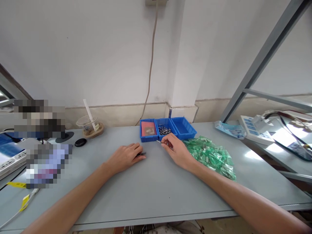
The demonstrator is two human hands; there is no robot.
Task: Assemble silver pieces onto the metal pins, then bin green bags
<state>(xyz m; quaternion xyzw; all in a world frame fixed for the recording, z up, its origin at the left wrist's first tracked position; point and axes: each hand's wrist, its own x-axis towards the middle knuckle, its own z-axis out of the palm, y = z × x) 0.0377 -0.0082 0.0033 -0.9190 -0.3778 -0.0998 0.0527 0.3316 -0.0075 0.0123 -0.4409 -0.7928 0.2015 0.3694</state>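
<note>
My left hand (pixel 128 157) rests on the grey table, fingers curled and closed on some thin dark metal pins (pixel 144 153), whose ends stick out past the fingertips. How many pins it holds is hidden. My right hand (pixel 176 149) is just in front of the blue bins, thumb and forefinger pinching one small thin metal pin (pixel 158 141) that points left. Behind it, the middle blue bin (pixel 166 121) holds many small shiny metal pieces (pixel 164 130). Joined to its left is a blue bin (pixel 149 139) with a pink packet (pixel 147 127) inside.
A third blue bin (pixel 186 133) adjoins on the right. Green plastic bags (pixel 212 156) lie beside my right forearm. A plastic cup (pixel 89 122), a black round lid (pixel 80 142) and a power strip (pixel 14 162) are at left. A blue-white packet (pixel 230 130) lies far right.
</note>
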